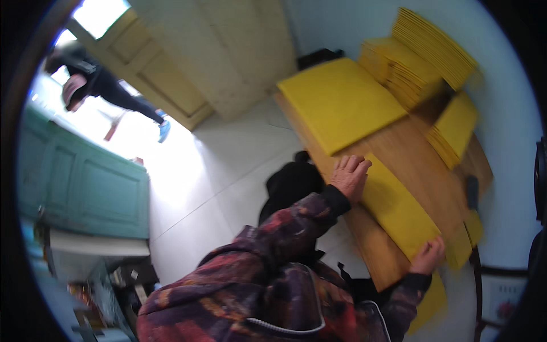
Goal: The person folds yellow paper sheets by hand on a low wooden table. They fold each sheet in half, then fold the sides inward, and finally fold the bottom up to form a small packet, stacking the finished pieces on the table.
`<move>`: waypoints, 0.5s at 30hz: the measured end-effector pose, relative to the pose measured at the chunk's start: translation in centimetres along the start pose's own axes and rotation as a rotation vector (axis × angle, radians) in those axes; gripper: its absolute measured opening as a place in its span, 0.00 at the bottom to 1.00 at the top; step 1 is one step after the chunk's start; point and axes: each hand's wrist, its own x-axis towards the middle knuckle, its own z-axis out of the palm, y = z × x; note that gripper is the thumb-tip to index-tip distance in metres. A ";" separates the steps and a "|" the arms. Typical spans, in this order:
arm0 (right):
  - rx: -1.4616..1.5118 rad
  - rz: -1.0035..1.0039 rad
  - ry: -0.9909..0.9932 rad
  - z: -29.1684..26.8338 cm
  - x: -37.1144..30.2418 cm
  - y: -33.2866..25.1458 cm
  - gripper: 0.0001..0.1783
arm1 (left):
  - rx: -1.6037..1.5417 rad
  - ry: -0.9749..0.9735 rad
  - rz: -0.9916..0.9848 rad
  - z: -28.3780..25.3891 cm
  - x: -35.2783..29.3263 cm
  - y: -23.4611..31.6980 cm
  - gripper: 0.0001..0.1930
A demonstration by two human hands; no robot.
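Note:
A long strip of folded yellow paper (pixel 396 205) lies along the near edge of the wooden table (pixel 370 251). At its left end rests my left hand (pixel 350 178), fingers extended side by side over the corner and edge. My right hand (pixel 428 256) is at the opposite end, with thumb and fingers closed on the paper's edge. Beyond the strip, a large flat stack of yellow paper (pixel 345 102) covers the table's left part. Motion blurs the picture somewhat, so the layers of the strip cannot be counted.
Bundles of folded yellow paper (pixel 436 45) lean against the wall, with a smaller bundle (pixel 454 128) nearer. More yellow paper (pixel 430 305) hangs low by my right sleeve. A green cabinet (pixel 85 176) stands left. Another person (pixel 105 85) bends at the bright doorway.

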 end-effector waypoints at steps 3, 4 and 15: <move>-0.018 0.051 0.022 0.5 -0.2 -0.3 0.06 | -0.114 -0.317 0.323 1.3 -2.2 6.2 0.24; -0.029 0.038 0.042 0.7 -0.2 -0.5 0.06 | -0.101 -0.398 0.474 1.9 -3.3 8.4 0.27; 0.026 0.093 0.026 -1.1 -0.1 -1.8 0.08 | 0.057 -0.752 0.490 3.6 -4.4 6.0 0.42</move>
